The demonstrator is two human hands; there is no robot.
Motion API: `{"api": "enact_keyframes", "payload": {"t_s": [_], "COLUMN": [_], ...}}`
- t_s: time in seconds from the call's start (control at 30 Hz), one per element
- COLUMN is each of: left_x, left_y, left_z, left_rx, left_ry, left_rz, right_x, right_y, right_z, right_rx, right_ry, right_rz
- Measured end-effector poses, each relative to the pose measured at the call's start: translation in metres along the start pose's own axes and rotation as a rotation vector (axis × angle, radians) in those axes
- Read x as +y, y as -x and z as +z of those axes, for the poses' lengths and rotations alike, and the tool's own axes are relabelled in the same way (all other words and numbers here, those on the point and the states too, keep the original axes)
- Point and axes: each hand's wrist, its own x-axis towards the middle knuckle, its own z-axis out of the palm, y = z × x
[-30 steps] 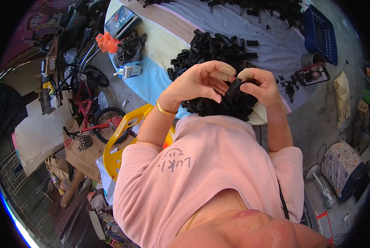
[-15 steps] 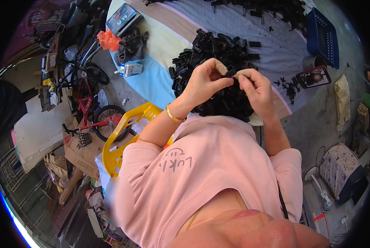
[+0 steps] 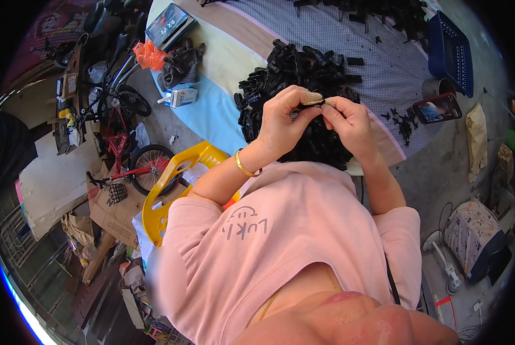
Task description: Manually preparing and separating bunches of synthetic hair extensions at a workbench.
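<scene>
Over a heap of black plastic pieces point(image 3: 292, 64) on the cloth-covered table, both my hands meet at the fingertips. My left hand point(image 3: 281, 122) pinches a small black plastic piece point(image 3: 320, 103), mostly covered by the fingers. A beige covering wraps a fingertip of this hand. From the other side, my right hand point(image 3: 350, 125) closes thumb and forefinger at the same spot. Whether it grips the same piece or a separate tiny part is hidden. Smaller black bits point(image 3: 404, 123) lie scattered on the checked cloth to the right.
Along the table's right edge are a phone point(image 3: 438, 108), a metal cup point(image 3: 435, 86) and a blue basket point(image 3: 450, 52). More black pieces point(image 3: 378, 11) cover the far side. At left sit a box point(image 3: 171, 27), orange bag point(image 3: 149, 55) and small carton point(image 3: 182, 97). A yellow chair point(image 3: 152, 210) stands beside me.
My hands have drawn closer together, the right one shifting slightly left and down. The black piece, plainer to see before, has become mostly covered by my fingers.
</scene>
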Motion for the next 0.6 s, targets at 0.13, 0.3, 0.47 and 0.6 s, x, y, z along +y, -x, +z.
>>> {"api": "enact_keyframes", "payload": {"t_s": [0.13,0.3,0.47,0.6], "left_x": [0.008,-0.001,-0.005,-0.012], "left_y": [-0.006,-0.013,-0.012,-0.006], "left_z": [-0.001,-0.006,-0.012,-0.017], "left_rx": [0.067,0.042,0.026,-0.234], "left_ry": [-0.270,-0.353,-0.468,-0.528], "left_rz": [0.222,0.261,0.112,0.177], "right_x": [0.004,0.008,0.046,0.107], "right_y": [-0.008,-0.027,-0.114,-0.189], "right_z": [-0.004,-0.016,-0.076,-0.121], "right_rx": [-0.040,-0.215,-0.155,0.360], "right_ry": [-0.036,0.053,0.327,1.107], "right_rz": [0.064,0.081,0.022,-0.087]}}
